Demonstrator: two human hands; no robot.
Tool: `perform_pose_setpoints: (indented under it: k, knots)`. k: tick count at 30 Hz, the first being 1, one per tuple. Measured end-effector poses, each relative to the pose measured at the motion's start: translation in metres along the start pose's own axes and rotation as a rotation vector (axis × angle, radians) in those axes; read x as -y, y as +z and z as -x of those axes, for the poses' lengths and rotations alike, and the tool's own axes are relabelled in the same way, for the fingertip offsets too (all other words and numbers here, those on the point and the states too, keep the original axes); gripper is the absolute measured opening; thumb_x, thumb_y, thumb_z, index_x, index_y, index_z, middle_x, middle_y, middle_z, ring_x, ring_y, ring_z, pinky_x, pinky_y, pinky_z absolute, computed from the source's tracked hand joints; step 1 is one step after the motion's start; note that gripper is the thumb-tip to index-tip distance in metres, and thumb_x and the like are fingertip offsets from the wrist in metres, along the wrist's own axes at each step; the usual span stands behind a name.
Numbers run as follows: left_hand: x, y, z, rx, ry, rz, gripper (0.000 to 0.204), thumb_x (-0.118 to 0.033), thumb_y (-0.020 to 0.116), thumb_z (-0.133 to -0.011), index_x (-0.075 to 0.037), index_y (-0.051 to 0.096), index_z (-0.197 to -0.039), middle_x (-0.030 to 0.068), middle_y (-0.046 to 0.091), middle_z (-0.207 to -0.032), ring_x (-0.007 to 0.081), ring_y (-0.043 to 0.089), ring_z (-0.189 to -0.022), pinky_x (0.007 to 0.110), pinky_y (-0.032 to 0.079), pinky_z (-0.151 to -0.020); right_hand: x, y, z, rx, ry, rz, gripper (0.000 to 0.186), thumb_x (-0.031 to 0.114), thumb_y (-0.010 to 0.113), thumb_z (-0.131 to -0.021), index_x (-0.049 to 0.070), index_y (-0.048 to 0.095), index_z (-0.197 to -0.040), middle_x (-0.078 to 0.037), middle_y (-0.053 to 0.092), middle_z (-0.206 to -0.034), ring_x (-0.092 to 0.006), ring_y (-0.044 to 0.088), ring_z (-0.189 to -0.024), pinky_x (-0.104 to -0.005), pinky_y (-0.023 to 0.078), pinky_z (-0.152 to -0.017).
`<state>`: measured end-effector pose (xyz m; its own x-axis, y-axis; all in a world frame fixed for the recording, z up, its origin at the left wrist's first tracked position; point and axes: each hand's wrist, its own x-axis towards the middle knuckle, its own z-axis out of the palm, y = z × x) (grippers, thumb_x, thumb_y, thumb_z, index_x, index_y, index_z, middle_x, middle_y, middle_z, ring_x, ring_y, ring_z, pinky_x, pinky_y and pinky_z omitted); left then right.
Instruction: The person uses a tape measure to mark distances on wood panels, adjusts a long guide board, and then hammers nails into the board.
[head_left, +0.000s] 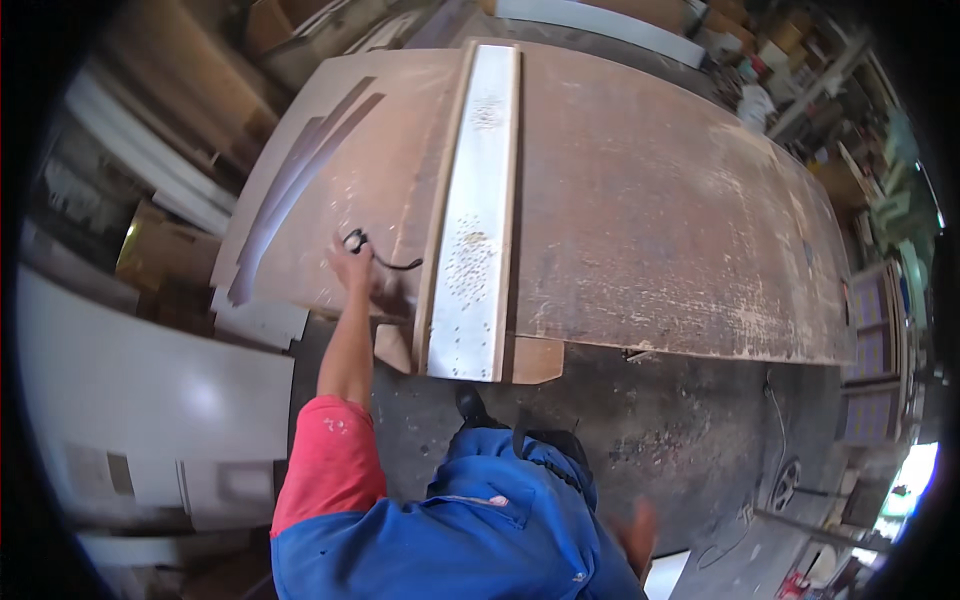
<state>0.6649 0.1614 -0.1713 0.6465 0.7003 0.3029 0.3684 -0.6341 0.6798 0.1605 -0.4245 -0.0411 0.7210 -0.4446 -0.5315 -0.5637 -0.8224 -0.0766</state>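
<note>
My left hand [350, 262] is out over the left part of the worn brown tabletop [650, 200], closed on a small black and silver tool [356, 240]; a curved black strap or cord runs from it toward a long white tray [463, 175]. The tray has wooden side rails and small dark bits scattered on its white surface. Low at the right, beside my blue apron, my right hand [637, 530] is smeared by motion, its fingers unclear.
Thin metallic strips [290, 190] lie along the tabletop's left side. Large white panels [170, 380] stand at lower left. Stacked cartons and boards surround the back. Patterned panels [868, 350] are at right, with a cable [778, 430] on the concrete floor [670, 430].
</note>
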Motion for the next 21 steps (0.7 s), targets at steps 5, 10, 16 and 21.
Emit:
perform_pose_setpoints:
  k: [5, 10, 16, 21]
  knots:
    - [0.012, 0.014, -0.041, 0.348, -0.045, -0.443, 0.074, -0.035, 0.076, -0.066, -0.014, 0.056, -0.134, 0.0243, 0.064, -0.113, 0.0424, 0.064, -0.102, 0.052, 0.052, -0.089, 0.116, -0.079, -0.083, -0.409, 0.007, -0.811, 0.048, 0.031, 0.070, -0.088, 0.001, 0.059, -0.124, -0.021, 0.064, -0.116, -0.0386, 0.063, -0.105, -0.0438, 0.051, -0.089]
    - [0.021, -0.003, -0.026, 0.264, -0.151, 0.104, 0.066, -0.027, 0.082, -0.064, -0.001, 0.059, -0.120, 0.0199, 0.066, -0.102, 0.0307, 0.066, -0.093, 0.040, 0.054, -0.084, 0.178, -0.124, -0.141, -0.172, -0.682, -0.428, 0.043, 0.029, 0.071, -0.087, 0.003, 0.062, -0.121, -0.017, 0.065, -0.116, -0.0334, 0.065, -0.102, -0.0397, 0.051, -0.089]
    - [-0.154, -0.077, 0.163, 0.528, -0.237, 0.878, 0.067, -0.003, 0.082, -0.072, -0.004, 0.046, -0.129, 0.0118, 0.062, -0.115, 0.0203, 0.060, -0.106, 0.034, 0.049, -0.094, 0.210, -0.180, -0.248, 0.142, -0.895, -0.757, 0.035, 0.026, 0.067, -0.092, 0.002, 0.063, -0.118, -0.014, 0.068, -0.111, -0.0262, 0.066, -0.106, -0.0371, 0.050, -0.092]
    - [-0.318, -0.062, 0.329, 0.763, 0.042, 0.943, 0.072, -0.016, 0.086, -0.068, -0.009, 0.048, -0.128, 0.0144, 0.059, -0.133, 0.0304, 0.044, -0.135, 0.047, 0.025, -0.116, 0.238, -0.217, -0.340, 0.721, -0.589, -1.327, 0.046, 0.045, 0.054, -0.098, 0.002, 0.067, -0.109, -0.009, 0.070, -0.104, -0.0200, 0.068, -0.093, -0.0323, 0.053, -0.084]
